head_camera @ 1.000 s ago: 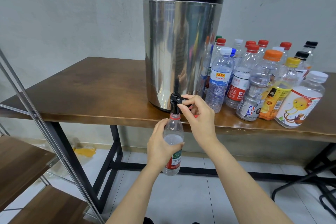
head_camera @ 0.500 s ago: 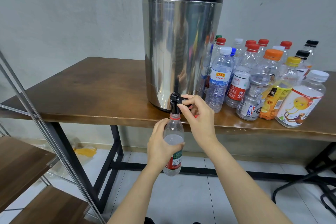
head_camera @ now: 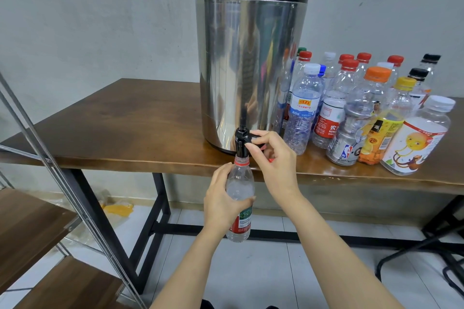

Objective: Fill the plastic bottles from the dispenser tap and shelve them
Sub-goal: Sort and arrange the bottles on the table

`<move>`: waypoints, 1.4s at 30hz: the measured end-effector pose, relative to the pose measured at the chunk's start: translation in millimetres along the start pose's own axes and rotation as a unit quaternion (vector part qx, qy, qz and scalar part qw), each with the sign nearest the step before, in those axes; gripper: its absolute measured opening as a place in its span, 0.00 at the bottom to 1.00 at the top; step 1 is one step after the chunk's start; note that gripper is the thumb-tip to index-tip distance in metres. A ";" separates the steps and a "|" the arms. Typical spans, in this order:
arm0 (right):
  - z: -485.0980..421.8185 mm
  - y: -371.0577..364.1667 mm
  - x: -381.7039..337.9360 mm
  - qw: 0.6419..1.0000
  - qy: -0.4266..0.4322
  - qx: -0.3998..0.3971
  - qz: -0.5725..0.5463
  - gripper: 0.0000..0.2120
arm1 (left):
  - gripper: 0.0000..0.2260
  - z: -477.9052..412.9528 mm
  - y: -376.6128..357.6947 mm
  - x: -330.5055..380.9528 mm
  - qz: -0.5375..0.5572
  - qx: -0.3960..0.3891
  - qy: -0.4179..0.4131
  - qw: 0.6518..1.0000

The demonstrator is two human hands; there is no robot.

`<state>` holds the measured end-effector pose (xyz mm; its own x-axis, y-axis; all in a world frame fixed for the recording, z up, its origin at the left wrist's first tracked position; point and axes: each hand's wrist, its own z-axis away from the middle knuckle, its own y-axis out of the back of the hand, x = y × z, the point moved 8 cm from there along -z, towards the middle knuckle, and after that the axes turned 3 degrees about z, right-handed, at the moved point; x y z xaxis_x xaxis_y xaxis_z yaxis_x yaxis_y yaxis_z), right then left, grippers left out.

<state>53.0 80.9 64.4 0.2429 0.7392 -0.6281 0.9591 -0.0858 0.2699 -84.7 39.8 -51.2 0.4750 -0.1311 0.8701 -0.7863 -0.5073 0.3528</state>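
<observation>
**Kid:** Under the black tap (head_camera: 241,142), what is that hand holding?

**Helper:** That is the left hand (head_camera: 222,202). Its fingers are wrapped snug around the middle of a clear bottle (head_camera: 239,199) with a red ring at the neck. The bottle stands straight up and down, long way from 12 to 6 o'clock. Its open mouth sits right at the tap's spout.

**Kid:** And the other hand?

**Helper:** The right hand (head_camera: 275,158) is at about 2 o'clock from the bottle's mouth. Its thumb and first fingers pinch the little black tap handle, which sticks out toward 3 o'clock.

**Kid:** Which hand is closer to the bottle?

**Helper:** The left one, because it is already holding it. I think the big thing to watch is that the mouth stays straight below the spout, or water will miss and fall on the floor.

**Kid:** Where is the tap coming from?

**Helper:** From the bottom of the shiny dispenser (head_camera: 251,70) on the brown table (head_camera: 125,130). At 3 o'clock from it stand lots of capped bottles (head_camera: 356,113), close together. The shelf (head_camera: 32,221) is away at 8 o'clock.

**Kid:** Did anything change from a moment ago?

**Helper:** Almost nothing. Both hands sit in the same spots, and the bottle has not moved. The water inside looks about as high as before, up near the shoulder, though I cannot tell for sure.
</observation>
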 end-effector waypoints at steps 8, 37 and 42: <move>0.5 0.1 2.7 1.000 -0.012 0.003 -0.002 0.05 | 0.39 -0.5 1.0 -1.0 -0.003 0.005 0.000 1.000; 0.2 0.3 1.7 1.000 -0.011 0.001 -0.008 0.04 | 0.39 -1.6 -0.2 -2.0 -0.001 -0.001 -0.008 1.000; 0.8 0.1 4.2 1.000 0.001 -0.029 0.001 0.06 | 0.39 -1.7 -0.4 -2.9 0.009 -0.001 -0.010 1.000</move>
<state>54.3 83.4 61.2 0.2446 0.7408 -0.6256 0.9485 -0.0488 0.3130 -86.4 41.8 -53.3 0.4690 -0.1574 0.8691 -0.7953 -0.5033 0.3380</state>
